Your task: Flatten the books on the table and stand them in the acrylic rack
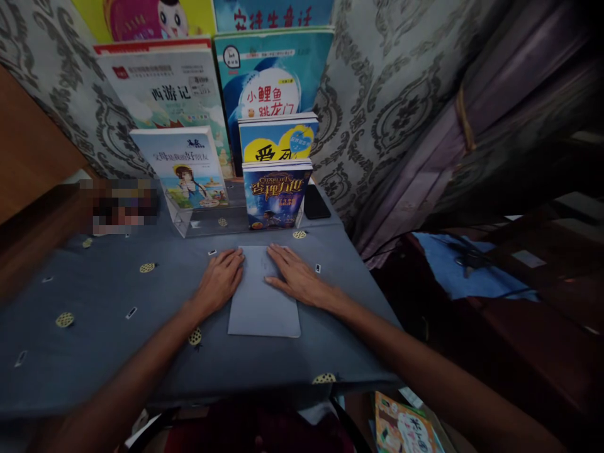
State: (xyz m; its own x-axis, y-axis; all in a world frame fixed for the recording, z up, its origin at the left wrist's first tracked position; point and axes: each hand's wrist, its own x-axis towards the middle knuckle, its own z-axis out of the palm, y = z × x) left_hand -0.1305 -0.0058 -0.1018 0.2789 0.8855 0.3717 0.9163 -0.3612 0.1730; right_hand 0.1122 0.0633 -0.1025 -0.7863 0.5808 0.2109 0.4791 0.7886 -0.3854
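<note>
A thin, plain pale booklet or sheet (264, 314) lies flat on the table in front of me, its surface blank apart from faint marks near the top. My left hand (223, 277) rests at its upper left edge, fingers stretched forward, fingertips touching it. Across from that, my right hand (295, 274) lies flat on its upper right part, thumb pointing inward and fingers extended. Neither hand is closed around anything. Just beyond the fingertips, a small dark blue book (277, 198) stands in a clear acrylic stand (212, 223).
More upright books stand behind, among them a white-and-blue one (189, 167) and a teal one (274, 69). A black phone (317, 202) lies right of the stand. The patterned cloth-covered table (104, 346) drops off at right, where books (408, 428) sit lower down. A patterned curtain (368, 75) hangs behind.
</note>
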